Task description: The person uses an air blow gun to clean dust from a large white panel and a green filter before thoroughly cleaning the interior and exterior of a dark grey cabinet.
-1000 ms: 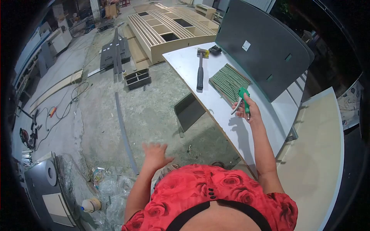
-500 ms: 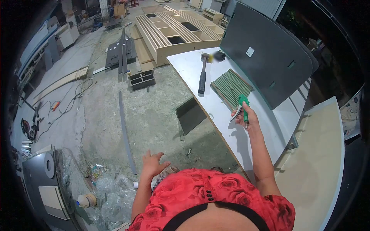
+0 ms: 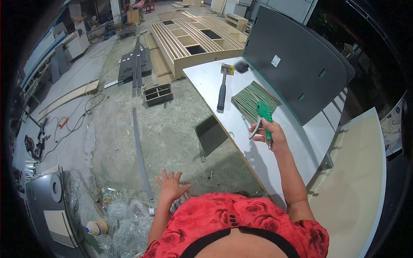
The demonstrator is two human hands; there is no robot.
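Observation:
My right hand (image 3: 272,134) is closed around a green air blow gun (image 3: 265,112) with a silver lever, held above the white tabletop (image 3: 297,150). Just beyond it lies a ribbed green panel piece (image 3: 254,99) with a brown edge. A hammer (image 3: 222,90) with a black handle and a yellow-marked head rests on the same table, beside a dark blurred object (image 3: 241,66). My left hand (image 3: 171,185) hangs over the floor at my side, its fingers spread and holding nothing.
A large dark grey panel (image 3: 297,64) leans upright along the table's far side. On the floor are a slatted wooden frame (image 3: 198,36), a black divided box (image 3: 158,95), a long grey strip (image 3: 140,150), clear plastic wrap (image 3: 131,219) and a white-and-blue jug (image 3: 97,227).
My right hand and the blow gun have shifted slightly left and toward me, and the gun looks a little more upright. My left hand stays spread in nearly the same place.

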